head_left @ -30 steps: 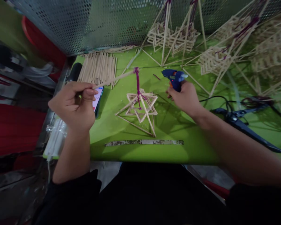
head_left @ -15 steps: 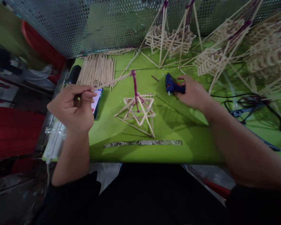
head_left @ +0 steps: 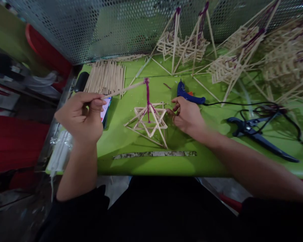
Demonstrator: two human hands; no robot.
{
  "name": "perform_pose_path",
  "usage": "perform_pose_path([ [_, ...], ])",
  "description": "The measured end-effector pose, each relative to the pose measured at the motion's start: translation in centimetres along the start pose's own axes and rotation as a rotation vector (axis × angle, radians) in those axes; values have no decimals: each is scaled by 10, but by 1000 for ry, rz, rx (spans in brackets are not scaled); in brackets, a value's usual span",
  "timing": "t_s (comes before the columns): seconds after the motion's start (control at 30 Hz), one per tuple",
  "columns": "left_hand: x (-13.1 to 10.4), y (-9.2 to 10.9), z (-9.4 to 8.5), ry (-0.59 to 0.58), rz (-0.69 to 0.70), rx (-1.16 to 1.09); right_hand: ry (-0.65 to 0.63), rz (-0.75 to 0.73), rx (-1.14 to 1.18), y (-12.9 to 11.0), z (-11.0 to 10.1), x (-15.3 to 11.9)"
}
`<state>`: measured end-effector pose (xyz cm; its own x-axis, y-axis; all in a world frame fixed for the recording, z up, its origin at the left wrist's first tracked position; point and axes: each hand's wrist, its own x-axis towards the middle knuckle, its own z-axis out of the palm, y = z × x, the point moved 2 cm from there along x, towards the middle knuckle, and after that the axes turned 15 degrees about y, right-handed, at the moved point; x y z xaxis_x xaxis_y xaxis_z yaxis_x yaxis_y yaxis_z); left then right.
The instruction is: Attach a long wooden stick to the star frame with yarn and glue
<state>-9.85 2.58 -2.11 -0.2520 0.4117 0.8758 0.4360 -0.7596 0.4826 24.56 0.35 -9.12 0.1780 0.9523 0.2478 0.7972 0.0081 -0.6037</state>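
My left hand [head_left: 82,116] pinches the end of a thin wooden stick [head_left: 125,89] between thumb and fingers. The stick's far end meets a purple-wrapped tip, from which purple string [head_left: 147,94] runs down to a small star-shaped stick frame [head_left: 151,122] on the green table. My right hand [head_left: 185,114] is just right of this frame, fingers apart and holding nothing, its fingertips close to the frame's right corner; whether they touch I cannot tell. Behind that hand a blue glue gun [head_left: 190,95] lies on its side, its nozzle pointing away.
A pile of sticks [head_left: 106,77] lies at the back left beside a phone [head_left: 106,109]. Several finished-looking stick structures [head_left: 224,69] crowd the back right. Black-handled pliers [head_left: 259,134] and a tangled cord lie right; a flat strip [head_left: 154,154] lies near the front edge [head_left: 166,169].
My right hand has let go of the glue gun, now lying on the table, and moved left and nearer toward the star-shaped frame. My left hand still holds the stick, nearly unmoved.
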Motion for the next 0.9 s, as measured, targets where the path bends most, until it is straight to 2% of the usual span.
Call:
perform_pose_path([
  [0.13, 0, 2, -1, -6, -6, 15, 83, -69, -7, 4, -5, 6],
  [0.33, 0, 3, 0, 12, -15, 47, -24, 22, 67, 5, 15, -2],
  [0.5, -1, 2, 1, 19, -33, 35, -49, -57, 83, -1, 32, 3],
  [0.7, -2, -1, -1, 29, -1, 27, -60, -107, 33, -7, 33, 8],
  [0.9, -2, -1, -2, 12, 4, 50, -26, -108, 115, -6, 36, 2],
])
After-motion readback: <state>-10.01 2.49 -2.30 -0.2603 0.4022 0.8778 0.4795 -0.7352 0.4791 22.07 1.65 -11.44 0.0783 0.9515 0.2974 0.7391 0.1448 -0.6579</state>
